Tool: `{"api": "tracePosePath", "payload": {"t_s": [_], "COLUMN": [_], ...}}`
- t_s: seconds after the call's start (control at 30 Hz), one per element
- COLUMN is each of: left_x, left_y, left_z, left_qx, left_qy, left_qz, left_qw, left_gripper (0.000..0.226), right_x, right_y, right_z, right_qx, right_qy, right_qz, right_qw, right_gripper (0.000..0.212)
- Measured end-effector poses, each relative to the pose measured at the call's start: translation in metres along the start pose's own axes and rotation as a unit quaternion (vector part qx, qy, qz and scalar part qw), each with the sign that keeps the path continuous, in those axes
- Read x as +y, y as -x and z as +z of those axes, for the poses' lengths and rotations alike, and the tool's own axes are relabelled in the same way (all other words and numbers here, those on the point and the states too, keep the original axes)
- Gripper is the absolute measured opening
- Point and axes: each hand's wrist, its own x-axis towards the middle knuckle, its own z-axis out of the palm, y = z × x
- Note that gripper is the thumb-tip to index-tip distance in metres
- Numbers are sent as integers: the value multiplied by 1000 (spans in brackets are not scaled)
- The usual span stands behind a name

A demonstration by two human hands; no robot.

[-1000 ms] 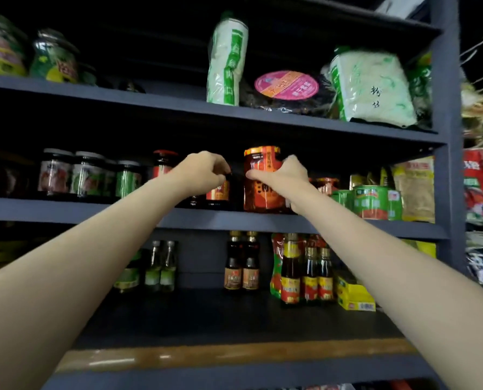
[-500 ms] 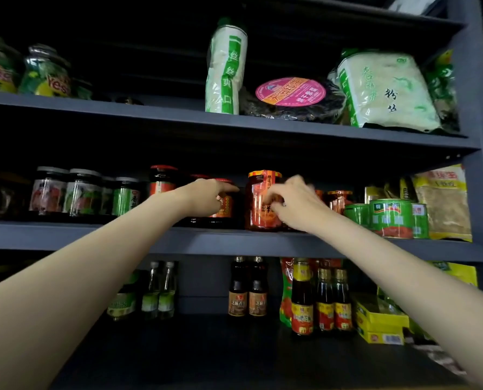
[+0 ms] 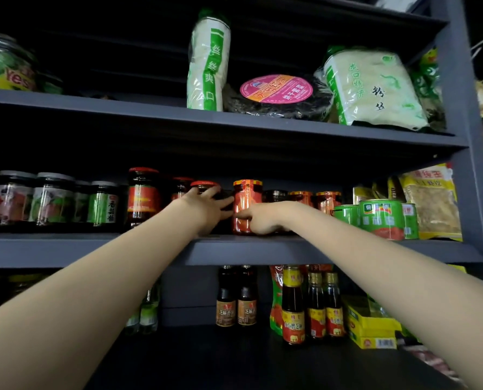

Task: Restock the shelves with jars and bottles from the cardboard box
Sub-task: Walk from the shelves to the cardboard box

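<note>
Head view showed the orange-wrapped jar (image 3: 247,209) standing upright on the middle shelf (image 3: 94,249), between both hands; right hand (image 3: 263,219) curled against its base, left hand (image 3: 206,205) spread loosely just beside.

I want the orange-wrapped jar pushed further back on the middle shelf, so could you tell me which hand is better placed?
The right hand, probably: it already grips the orange-wrapped jar low down, while the left hand rests on a red-lidded jar beside it.

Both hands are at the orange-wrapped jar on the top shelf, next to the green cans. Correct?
Not quite: the orange-wrapped jar stands on the middle shelf, not the top one, as the head view shows. Both hands, left and right, are at it.
</note>
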Motion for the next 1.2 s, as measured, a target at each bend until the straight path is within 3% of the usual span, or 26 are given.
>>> {"api": "tracePosePath", "payload": {"t_s": [0.3, 0.63, 0.7, 0.8, 0.87, 0.97, 1.07, 1.13, 1.2], "left_x": [3, 4, 3, -2, -8, -18, -32, -47, -68], "left_y": [-18, -25, -21, -2, 21, 74, 144, 192, 230], "left_z": [-2, 1, 0, -4, -2, 18, 65, 109, 160], "left_qx": [-46, -17, 38, 210, 351, 518, 580, 576, 517], "left_qy": [-111, -80, -53, 22, 69, 98, 157, 148, 155], "left_qz": [4, 4, -8, -51, -71, -82, -68, -34, -27], "left_qw": [993, 997, 998, 976, 931, 846, 796, 803, 841], "left_gripper": [79, 77, 69, 54, 48, 45, 34, 29, 25], "right_x": [5, 5, 3, -10, -24, -57, -107, -146, -186], "right_y": [-20, -27, -22, -4, 10, 35, 72, 90, 92], "right_z": [1, 3, 1, 1, 4, 24, 60, 91, 122], "right_qx": [-59, -39, -5, 83, 174, 338, 470, 490, 450], "right_qy": [77, 77, 46, 22, -11, -62, -103, -91, -65], "right_qz": [24, 20, 15, -22, -62, -133, -252, -343, -407], "right_qw": [995, 996, 999, 996, 983, 929, 840, 796, 792], "right_gripper": [63, 61, 62, 61, 55, 44, 31, 23, 19]}}
